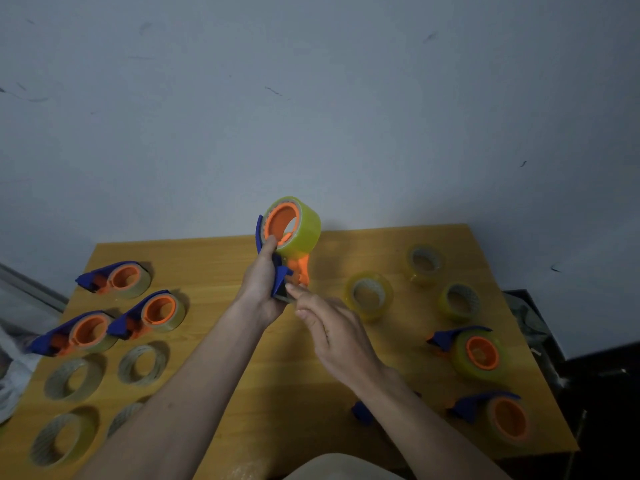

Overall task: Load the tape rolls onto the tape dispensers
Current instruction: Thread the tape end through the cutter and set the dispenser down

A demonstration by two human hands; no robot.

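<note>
My left hand [262, 285] grips a blue and orange tape dispenser [281, 271] and holds it upright above the middle of the wooden table [311, 358]. A yellowish tape roll [300, 226] sits on its orange hub. My right hand [332, 329] touches the dispenser's lower end with thumb and forefinger pinched there. Three loaded dispensers [114, 278] lie at the left and two more [474, 351] at the right. Loose yellow rolls [369, 295] lie right of centre. Several pale, thin rolls [143, 363] lie at the front left.
A grey wall rises behind the table. A blue dispenser part [362, 412] peeks out under my right forearm. A dark box [533, 317] stands off the table's right edge, and crumpled plastic [10, 375] lies off the left edge.
</note>
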